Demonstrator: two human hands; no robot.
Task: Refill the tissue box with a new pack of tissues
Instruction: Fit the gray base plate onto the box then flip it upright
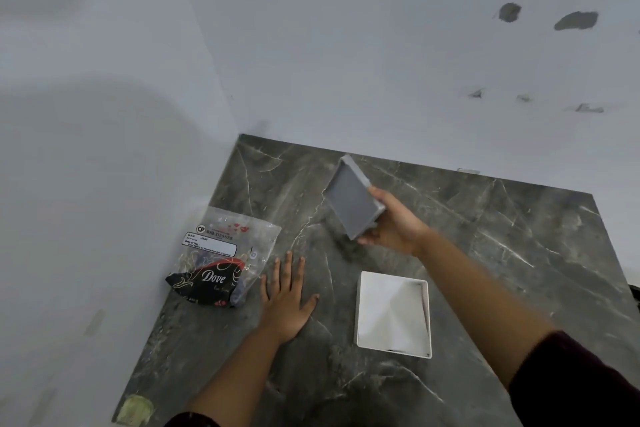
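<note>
My right hand (393, 224) grips a grey rectangular lid of the tissue box (353, 198), tilted above the back of the counter with its hollow side facing me. The white open base of the tissue box (363, 308) sits on the counter near my right forearm, and white tissue shows inside it. A clear plastic tissue pack wrapper (225, 253) with a black and red "Dove" print lies crumpled at the left by the wall. My left hand (285, 298) rests flat on the counter, fingers spread, just right of the wrapper and holding nothing.
The dark grey marble counter (502, 270) fits into a corner of white walls at the left and back. A yellowish patch (135, 409) marks its front left corner. The counter's right edge ends near the frame's right side.
</note>
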